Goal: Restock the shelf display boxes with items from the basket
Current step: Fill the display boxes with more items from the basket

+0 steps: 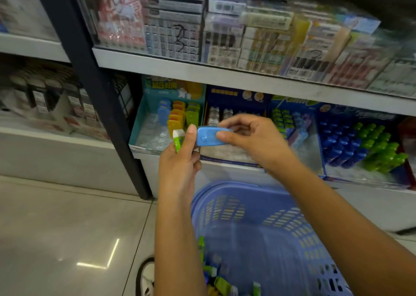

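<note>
Blue eraser case [212, 136], long axis level across mid-frame, sits pinched in the right hand [249, 135] before the teal display box [144, 124]; the left hand [180, 160] clamps an upright green eraser [179, 141] above the basket [258, 228].

both bare forearms come up from the bottom of the frame to mid-frame, left hand [180, 158] upright, thumb straight up, fingers curled closed; right hand [252, 138] palm down, thumb and fingers pinched together, hands nearly touching
</note>
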### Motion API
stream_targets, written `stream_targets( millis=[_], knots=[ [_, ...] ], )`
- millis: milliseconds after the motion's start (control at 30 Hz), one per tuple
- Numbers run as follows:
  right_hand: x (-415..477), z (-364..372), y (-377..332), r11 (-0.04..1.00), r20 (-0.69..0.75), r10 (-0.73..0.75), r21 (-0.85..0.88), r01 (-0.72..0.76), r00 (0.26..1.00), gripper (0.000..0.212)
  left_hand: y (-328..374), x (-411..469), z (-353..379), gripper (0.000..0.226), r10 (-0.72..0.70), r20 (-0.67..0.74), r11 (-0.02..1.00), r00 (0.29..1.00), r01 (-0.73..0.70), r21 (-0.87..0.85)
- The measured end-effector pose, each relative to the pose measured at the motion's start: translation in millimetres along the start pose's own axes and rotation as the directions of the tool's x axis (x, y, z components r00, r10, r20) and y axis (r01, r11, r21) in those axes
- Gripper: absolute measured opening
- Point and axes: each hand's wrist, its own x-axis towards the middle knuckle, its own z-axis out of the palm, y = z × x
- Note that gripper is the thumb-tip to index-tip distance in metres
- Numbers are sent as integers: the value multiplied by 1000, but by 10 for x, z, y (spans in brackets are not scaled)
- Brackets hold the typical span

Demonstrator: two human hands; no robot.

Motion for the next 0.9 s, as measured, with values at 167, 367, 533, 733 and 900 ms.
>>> stream_targets(
  millis=[167, 367, 533, 733, 900],
  knots=[
    [121, 206, -150, 857, 243, -140, -455, 240, 960, 33, 82, 98, -187, 28, 153, -46, 958, 987, -136, 252],
    [560, 583, -271, 844, 130, -237, -464, 270, 963, 36, 147, 179, -404, 45, 89, -254, 996, 963, -82, 37],
    [1058, 972, -257, 772, 215, -145, -586, 246, 966, 38, 172, 207, -586, 39, 7, -280, 969, 960, -76, -236],
    [1251, 1082, -155, 524, 291, -90, -800, 293, 953, 36, 112, 254, -654, 30, -9, -306, 961, 952, -76, -265],
    [1289, 1234, -110, 489, 173, 19, -861, 142, 985, 37, 62, 301, -652, 27, -22, -308, 967, 951, -57, -248]
  ],
)
